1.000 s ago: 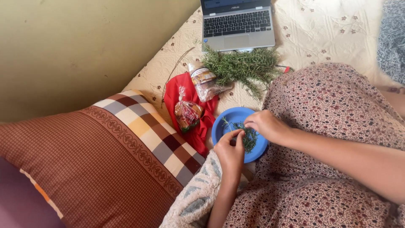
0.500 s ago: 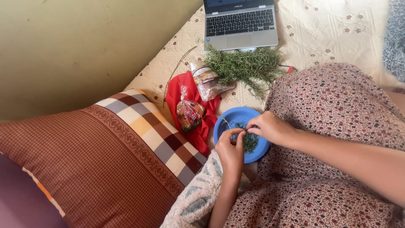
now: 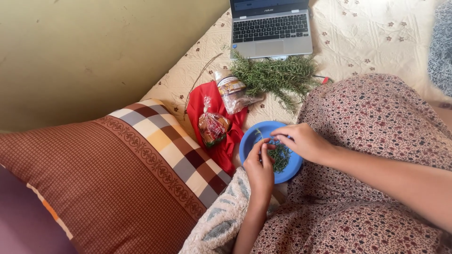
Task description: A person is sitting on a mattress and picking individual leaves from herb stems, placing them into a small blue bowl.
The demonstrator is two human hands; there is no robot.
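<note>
Pinching a thin green sprig (image 3: pixel 269 142) between them, the left hand (image 3: pixel 259 170) and right hand (image 3: pixel 304 142) meet over the blue bowl (image 3: pixel 249 143) of stripped leaves. Farther off lie a herb bunch (image 3: pixel 275 75) and laptop (image 3: pixel 270 27).

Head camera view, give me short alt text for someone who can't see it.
Two hands, left hand and right hand, pinch a green herb sprig over a blue plate on a bed. Nearby lie an herb bunch, a red cloth and a laptop.
</note>
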